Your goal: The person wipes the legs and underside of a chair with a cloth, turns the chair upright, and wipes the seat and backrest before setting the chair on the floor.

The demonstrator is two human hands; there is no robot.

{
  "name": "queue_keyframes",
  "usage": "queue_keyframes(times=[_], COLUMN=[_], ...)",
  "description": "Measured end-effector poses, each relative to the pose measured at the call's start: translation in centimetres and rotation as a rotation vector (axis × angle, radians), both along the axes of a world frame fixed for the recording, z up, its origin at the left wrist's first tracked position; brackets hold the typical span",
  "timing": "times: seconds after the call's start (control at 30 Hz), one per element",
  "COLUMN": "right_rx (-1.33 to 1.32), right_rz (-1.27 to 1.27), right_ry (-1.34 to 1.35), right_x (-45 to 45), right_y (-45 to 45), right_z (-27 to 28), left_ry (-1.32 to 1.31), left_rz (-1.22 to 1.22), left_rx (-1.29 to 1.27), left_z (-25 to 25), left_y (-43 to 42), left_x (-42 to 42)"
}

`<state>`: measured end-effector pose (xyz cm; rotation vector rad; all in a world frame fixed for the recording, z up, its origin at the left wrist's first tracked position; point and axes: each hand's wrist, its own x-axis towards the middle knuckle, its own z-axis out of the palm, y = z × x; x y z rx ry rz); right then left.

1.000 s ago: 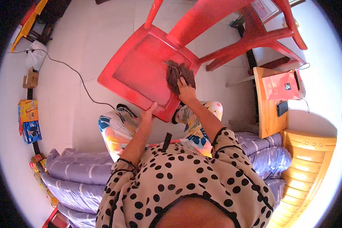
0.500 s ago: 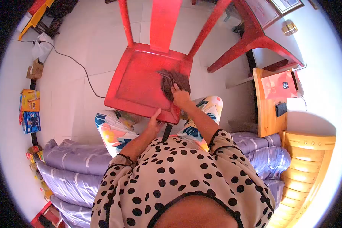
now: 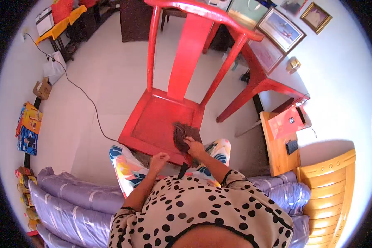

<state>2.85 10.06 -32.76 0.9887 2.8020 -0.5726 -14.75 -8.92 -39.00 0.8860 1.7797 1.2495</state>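
Here's the red chair (image 3: 153, 120), upright before the knees; on the right-front part of its seat lies the dark cloth (image 3: 180, 136), and the right hand (image 3: 194, 147) has it, fingers bent closed over its near edge; over at the chair's front edge, the left hand (image 3: 159, 161) is half-curled, nothing visible in it, though whether it touches the wood I can't tell; right of the chair, a red bag (image 3: 283, 123).

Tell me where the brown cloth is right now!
In the head view, the brown cloth is near the middle, on the front right part of the red chair seat, under the person's right hand.
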Motion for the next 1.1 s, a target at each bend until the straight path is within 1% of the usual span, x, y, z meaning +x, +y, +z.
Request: queue_keyframes(times=[0.07, 0.1, 0.17, 0.2, 0.27, 0.3, 0.33, 0.37, 0.4, 0.43, 0.47, 0.5, 0.57, 0.63, 0.67, 0.7, 0.73, 0.77, 0.8, 0.87, 0.93, 1.0, 1.07, 1.1], right_rx=[-0.016, -0.052, -0.034, -0.025, -0.191, -0.272, -0.537, -0.87, -1.229, -1.503, -1.662, -1.736, -1.543, -1.375, -1.13, -0.867, -0.782, -0.591, -0.483, -0.057, 0.414, 0.859, 0.988, 0.977], right_rz=[-0.019, -0.011, -0.033, -0.041, -0.121, -0.157, -0.154, -0.236, -0.362, -0.462, -0.566, -0.666, -0.822, -0.87, -0.775, -0.699, -0.604, -0.485, -0.535, -0.398, -0.258, -0.241, -0.225, -0.297], right_ry=[0.021, 0.08, 0.076, 0.074, 0.122, 0.146, 0.309, 0.402, 0.47, 0.537, 0.637, 0.733, 0.968, 1.015, 1.125, 1.21, 1.36, 1.408, 1.46, 1.328, 1.116, 0.865, 0.635, 0.637], right_x=[0.0, 0.0, -0.3, -0.4, -0.4, -0.2, 0.9, 1.0, 0.7, 0.2, -0.2, -0.6, -0.7, -0.7, -0.5, -0.3, 0.1, 0.2, -0.3, -0.9, -2.7, -4.6, -8.3, -9.8], right_y=[-0.9, -0.9, -2.2, -2.7, -2.9, -2.6, -1.5, -1.2, -0.7, -0.2, 0.3, 0.8, 2.1, 4.4, 4.8, 5.3, 7.4, 8.8, 9.6, 13.2, 18.8, 26.7, 31.1, 31.6], right_z=[0.1, -0.9, -1.6, -1.9, -3.0, -4.0, -7.3, -5.9, -3.2, 0.1, 3.6, 7.3, 14.5, 23.0, 27.4, 31.8, 34.1, 37.5, 40.8, 45.6, 47.6, 45.8, 42.7, 43.1], left_ry=[0.363, 0.537, 0.577, 0.651, 0.799, 0.808, 0.818, 0.826, 0.888, 0.95, 1.01, 1.038, 1.087, 1.199, 1.251, 1.266, 1.279, 1.291, 1.267, 1.227, 1.193, 1.169, 1.159, 1.166], left_rz=[0.139, 0.21, 0.252, 0.253, 0.262, 0.284, 0.309, 0.334, 0.367, 0.399, 0.43, 0.436, 0.443, 0.341, 0.291, 0.313, 0.331, 0.346, 0.347, 0.357, 0.356, 0.342, 0.332, 0.332], left_rx=[-0.03, -0.051, -0.101, -0.151, -0.255, -0.292, -0.329, -0.367, -0.371, -0.374, -0.376, -0.369, -0.373, -0.239, -0.169, -0.141, -0.106, -0.068, -0.069, -0.062, -0.046, -0.053, -0.079, -0.081], left_z=[2.9, 4.2, 4.8, 4.5, 3.7, 3.4, 3.3, 2.9, 2.3, 1.6, 1.3, 1.4, 1.6, -0.2, -1.1, -1.2, -1.1, -0.4, 0.1, 0.8, 0.5, 0.4, 0.4, 0.5], left_y=[0.5, 0.8, 1.4, 1.7, 2.7, 3.0, 3.1, 3.4, 3.6, 3.9, 4.6, 5.1, 5.2, 5.4, 5.3, 5.2, 5.2, 5.2, 5.1, 5.3, 5.4, 5.4, 5.4, 5.3], left_x=[-2.7, -3.9, -6.7, -8.0, -10.3, -10.9, -11.4, -11.6, -11.4, -11.2, -11.2, -11.1, -11.0, -12.2, -12.7, -13.0, -13.0, -12.9, -12.7, -12.6, -12.9, -12.9, -12.9, -12.9])
